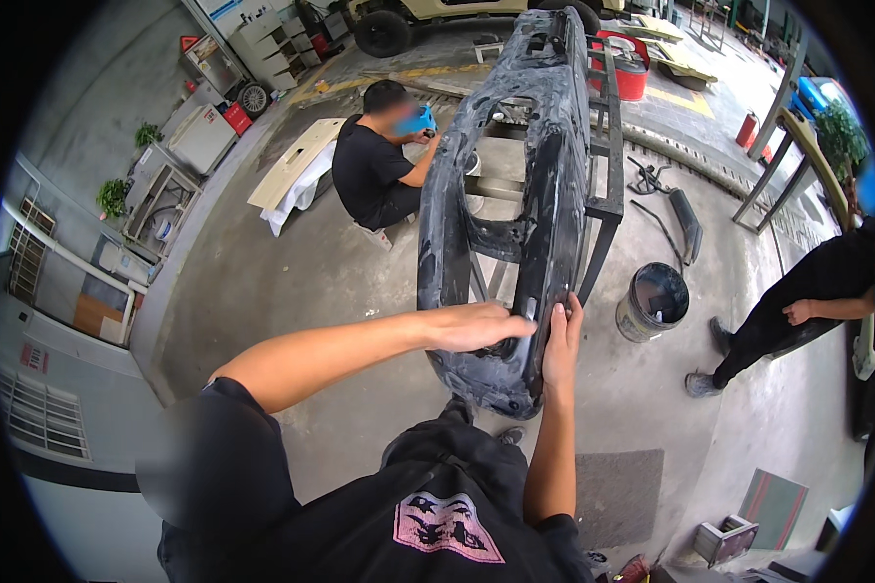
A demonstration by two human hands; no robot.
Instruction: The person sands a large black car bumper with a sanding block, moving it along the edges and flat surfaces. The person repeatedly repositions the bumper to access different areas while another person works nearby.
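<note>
A long black car bumper (538, 248) with grey sanded-looking patches stretches away in front of me on a dark metal stand (608, 206). Across its near end lies my left hand (476, 327), fingers bent down and pressed to the surface, one finger pointing right. Whatever may be under those fingers is hidden. My right hand (561, 342) rests along the bumper's right edge, its fingers stretched out and pointing up, holding nothing. The bumper's large opening is beyond my left hand.
A person (379, 160) sits low at the bumper's left side, holding something blue. Another person (797, 301) stands at the right. A dark bucket (642, 325) is on the floor right of the bumper. A cream panel (297, 165) lies left; a red drum (632, 83) stands far right.
</note>
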